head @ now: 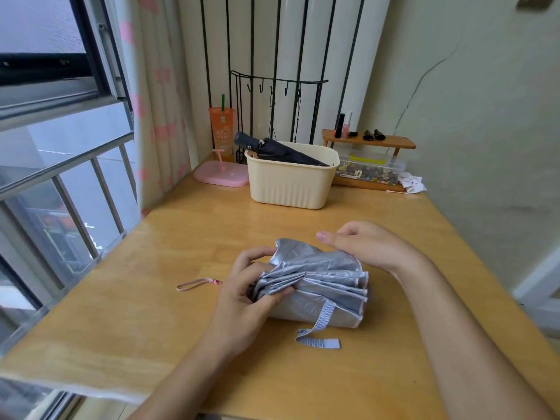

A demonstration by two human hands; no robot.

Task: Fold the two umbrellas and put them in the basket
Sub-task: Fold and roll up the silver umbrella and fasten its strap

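Note:
A silver umbrella (327,286), collapsed with its canopy in loose pleats, lies on the wooden table (151,298). My left hand (251,286) grips its left end, thumb and fingers curled round the bunched fabric. My right hand (363,242) rests on the upper right of the canopy with its fingers curled over the folds. The closing strap (321,328) trails loose toward me, and a pink wrist loop (197,283) lies to the left. A dark folded umbrella (281,151) lies slanted in the cream basket (291,186) at the back, its handle end sticking out over the left rim.
Behind the basket stand an orange cup (222,131) with a green straw, a pink tray (221,174) and a black wire rack (272,86). A small wooden shelf (368,142) with bottles and a clear box sits at the back right. A window runs along the left.

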